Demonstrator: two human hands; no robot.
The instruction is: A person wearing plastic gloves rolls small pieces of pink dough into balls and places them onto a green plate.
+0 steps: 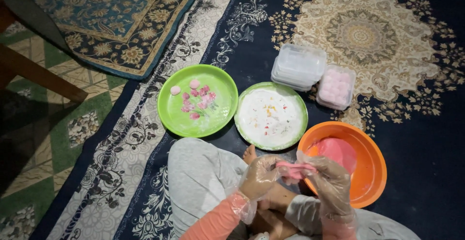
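Note:
My left hand [259, 176] and my right hand [331, 184], both in clear plastic gloves, pinch a strip of pink dough [294, 169] stretched between them, just above my crossed legs. Right beside them sits an orange bowl [373, 172] with a lump of pink dough [336, 151] inside. A green plate [174, 114] holds several small pink dough balls [194, 84] near its far side. Next to it lies a second green plate [301, 105] covered in white flour [271, 114] with coloured specks.
A stack of clear plastic boxes [298, 66] and one box filled with pink balls [335, 87] stand beyond the plates on the dark patterned carpet [416, 123]. A wooden furniture leg [43, 77] crosses the tiled floor at the left.

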